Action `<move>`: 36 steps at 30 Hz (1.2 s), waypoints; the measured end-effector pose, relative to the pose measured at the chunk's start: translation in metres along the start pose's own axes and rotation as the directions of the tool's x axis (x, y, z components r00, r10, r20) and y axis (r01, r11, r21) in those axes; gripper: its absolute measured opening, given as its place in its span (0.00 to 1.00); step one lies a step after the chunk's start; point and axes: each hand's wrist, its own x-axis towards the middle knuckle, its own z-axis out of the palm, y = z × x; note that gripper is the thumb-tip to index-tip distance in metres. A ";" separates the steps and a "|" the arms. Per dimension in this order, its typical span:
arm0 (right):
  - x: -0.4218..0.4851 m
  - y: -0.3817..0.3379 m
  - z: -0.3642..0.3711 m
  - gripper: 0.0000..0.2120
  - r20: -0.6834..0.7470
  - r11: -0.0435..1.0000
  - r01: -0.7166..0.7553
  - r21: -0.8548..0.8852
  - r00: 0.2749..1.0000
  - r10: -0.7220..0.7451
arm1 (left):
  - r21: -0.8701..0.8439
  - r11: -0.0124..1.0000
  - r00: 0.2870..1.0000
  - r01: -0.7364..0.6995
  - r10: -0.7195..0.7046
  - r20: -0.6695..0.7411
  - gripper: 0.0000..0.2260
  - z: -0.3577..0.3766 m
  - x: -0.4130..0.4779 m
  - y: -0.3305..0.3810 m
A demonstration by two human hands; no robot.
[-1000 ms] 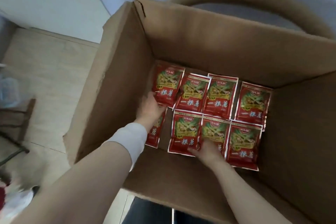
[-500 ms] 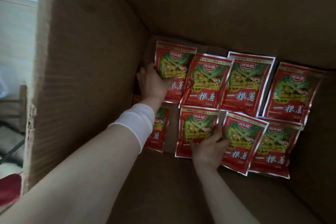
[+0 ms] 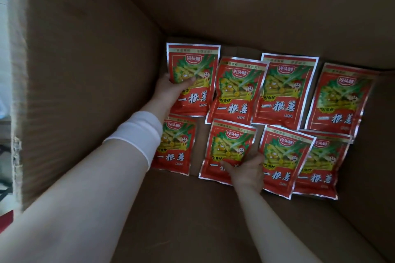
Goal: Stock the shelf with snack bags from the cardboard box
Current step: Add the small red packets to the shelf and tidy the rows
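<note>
left hand (image 3: pixel 171 89) grips far-left bag (image 3: pixel 193 64) | right hand (image 3: pixel 248 170) pinches near-middle bag (image 3: pixel 230 141)

left hand (image 3: pixel 171 89) (white-cuffed wrist) extended toward 1 o'clock, gripping a snack bag (image 3: pixel 192 64); right hand (image 3: pixel 248 170) extended toward 11 o'clock, pinching a second bag (image 3: pixel 230 141).

Eight red foil snack bags (image 3: pixel 237 89), each with a green and yellow picture and white lettering, lay face up on the floor of the open brown cardboard box (image 3: pixel 85 70). They sat in two rows of four with edges overlapping. The left hand (image 3: pixel 171 89) pinched the far-left bag (image 3: pixel 193 70) at its left edge. The right hand (image 3: pixel 248 171) held the second near bag (image 3: pixel 230 145) at its lower right corner.
</note>
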 end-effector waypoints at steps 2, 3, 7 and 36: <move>0.003 0.002 -0.004 0.37 0.044 0.999 -0.009 -0.035 0.999 0.010 | -0.038 0.999 0.999 0.023 -0.022 0.027 0.19 0.000 -0.003 -0.002; 0.003 0.002 -0.005 0.35 0.060 0.999 -0.003 -0.043 0.998 0.005 | -0.044 0.999 0.999 0.031 -0.030 0.035 0.19 0.000 -0.005 -0.002; -0.002 -0.001 -0.006 0.41 0.056 0.999 -0.026 0.045 0.998 0.023 | -0.081 0.996 0.999 0.024 -0.022 0.028 0.19 -0.004 -0.010 0.000; -0.107 0.031 -0.152 0.23 0.232 0.818 0.308 0.485 0.857 -0.460 | -0.164 0.905 0.919 -0.392 0.392 -0.031 0.12 -0.031 -0.211 0.031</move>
